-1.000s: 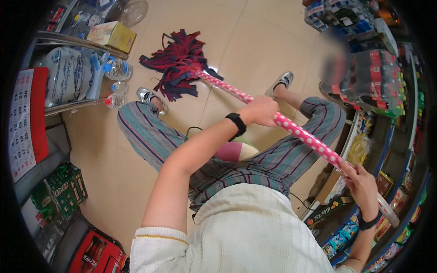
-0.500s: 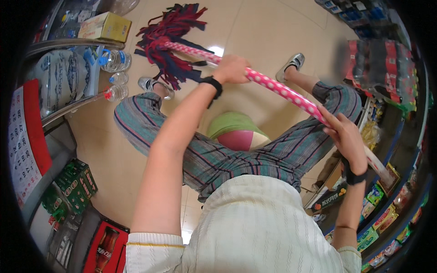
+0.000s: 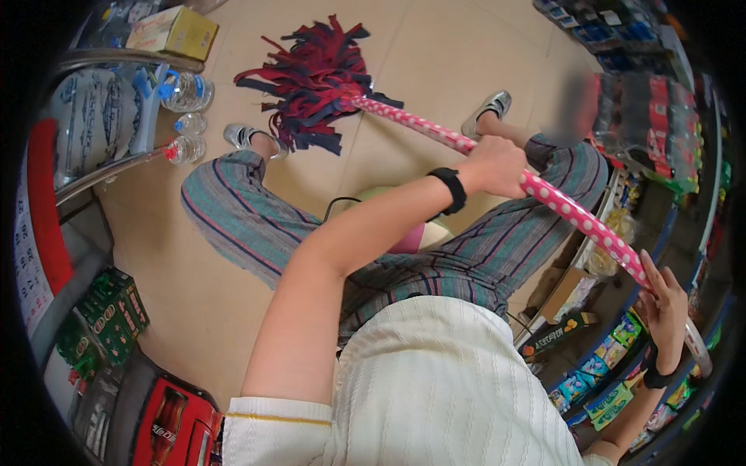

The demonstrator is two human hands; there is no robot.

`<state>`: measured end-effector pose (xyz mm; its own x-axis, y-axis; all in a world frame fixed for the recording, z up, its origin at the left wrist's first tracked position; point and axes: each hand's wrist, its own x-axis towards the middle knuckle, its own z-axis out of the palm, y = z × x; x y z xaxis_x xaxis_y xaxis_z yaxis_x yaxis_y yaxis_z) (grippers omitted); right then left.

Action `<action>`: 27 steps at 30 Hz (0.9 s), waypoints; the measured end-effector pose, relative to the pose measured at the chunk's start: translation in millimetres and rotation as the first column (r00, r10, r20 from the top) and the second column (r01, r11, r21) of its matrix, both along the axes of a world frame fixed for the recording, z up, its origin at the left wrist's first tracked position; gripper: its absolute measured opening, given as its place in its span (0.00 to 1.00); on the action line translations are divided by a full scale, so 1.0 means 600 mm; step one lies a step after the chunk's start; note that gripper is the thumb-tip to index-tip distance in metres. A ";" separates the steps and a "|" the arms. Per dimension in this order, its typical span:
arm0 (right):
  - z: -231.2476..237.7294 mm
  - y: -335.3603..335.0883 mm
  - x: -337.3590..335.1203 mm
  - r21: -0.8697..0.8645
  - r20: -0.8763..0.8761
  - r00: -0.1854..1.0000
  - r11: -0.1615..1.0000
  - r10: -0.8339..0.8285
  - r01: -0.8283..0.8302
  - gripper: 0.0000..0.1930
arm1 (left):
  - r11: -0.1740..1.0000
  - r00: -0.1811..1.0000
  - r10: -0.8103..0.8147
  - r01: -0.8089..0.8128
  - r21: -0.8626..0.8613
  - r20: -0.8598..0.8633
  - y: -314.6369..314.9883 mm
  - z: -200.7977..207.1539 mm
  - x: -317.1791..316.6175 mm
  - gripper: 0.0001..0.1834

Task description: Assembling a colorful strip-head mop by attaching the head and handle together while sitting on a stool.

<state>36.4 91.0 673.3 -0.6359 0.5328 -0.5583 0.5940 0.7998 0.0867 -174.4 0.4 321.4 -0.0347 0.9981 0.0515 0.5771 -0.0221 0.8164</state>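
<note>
A mop [image 3: 322,81] with dark red and navy cloth strips rests its head on the tiled floor, in front of my feet. Its pink handle with white dots slants across my lap toward the lower right. My left hand [image 3: 497,167] is wrapped round the middle of the handle, with a black band on the wrist. Near the handle's upper end, my right hand [image 3: 662,318] holds it more loosely, fingers partly stretched along it. The handle's pale tip shows past that hand, close to the shelves.
Snack shelves [image 3: 614,349] run along my right, with red bottle packs [image 3: 645,124] beyond. To my left stand water bottles [image 3: 186,92], a yellow carton [image 3: 175,35], a green case [image 3: 109,314] and a red box [image 3: 175,423]. A round green-and-pink thing [image 3: 408,237] lies between my legs.
Both hands have moved right and toward me with the handle. The mop head has slid right and turned, its strips swinging. My left forearm now covers part of the round green-and-pink thing.
</note>
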 end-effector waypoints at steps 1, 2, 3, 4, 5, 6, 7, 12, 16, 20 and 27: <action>-0.003 0.001 -0.001 -0.032 -0.006 1.000 0.999 0.024 -0.025 0.37 | 1.000 1.000 0.009 -0.009 0.024 -0.002 -0.002 -0.004 0.004 0.19; -0.001 -0.003 -0.005 -0.055 -0.001 0.999 0.997 0.045 -0.045 0.36 | 0.998 1.000 0.014 -0.015 0.058 0.008 -0.005 -0.005 0.002 0.19; -0.004 -0.007 -0.012 -0.091 0.010 0.997 0.993 0.072 -0.071 0.35 | 0.996 1.000 -0.014 0.013 0.088 0.004 -0.012 -0.010 -0.009 0.18; -0.005 -0.019 -0.026 -0.098 0.030 0.997 0.993 0.069 -0.066 0.34 | 0.996 1.000 -0.006 0.004 0.087 0.016 -0.019 -0.010 -0.027 0.18; -0.016 -0.025 -0.043 -0.102 0.030 0.998 0.993 0.062 -0.059 0.34 | 0.997 0.998 -0.040 0.043 0.065 -0.051 -0.028 -0.016 -0.050 0.17; -0.033 -0.028 -0.061 -0.106 0.027 0.998 0.993 0.054 -0.051 0.35 | 0.996 0.990 -0.077 0.082 0.038 -0.120 -0.040 -0.022 -0.075 0.16; -0.051 -0.034 -0.078 -0.119 -0.018 0.999 0.992 0.051 -0.053 0.35 | 0.998 0.991 -0.066 0.068 0.017 -0.114 -0.047 -0.040 -0.098 0.16; -0.203 -0.053 -0.153 -0.074 -0.152 0.971 0.978 0.182 -0.195 0.33 | 0.991 0.955 0.093 -0.116 -0.067 -0.281 -0.121 -0.105 -0.260 0.16; -0.272 -0.075 -0.158 -0.122 -0.236 0.946 0.959 0.224 -0.257 0.30 | 0.969 0.953 0.065 -0.131 -0.208 -0.295 -0.145 -0.128 -0.308 0.19; -0.257 -0.069 -0.092 -0.255 -0.284 0.955 0.953 0.090 -0.166 0.29 | 0.982 0.966 0.049 -0.094 -0.166 -0.255 -0.143 -0.124 -0.240 0.19; -0.043 -0.047 0.010 -0.178 -0.091 0.987 0.978 -0.130 0.112 0.33 | 0.999 0.997 0.017 -0.019 -0.029 -0.077 -0.049 -0.007 -0.032 0.20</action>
<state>42.2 62.5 647.6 -0.6306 0.5110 -0.5842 0.6857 0.7193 -0.1110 -193.3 -29.3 317.3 -0.0498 0.9984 0.0251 0.6384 0.0125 0.7696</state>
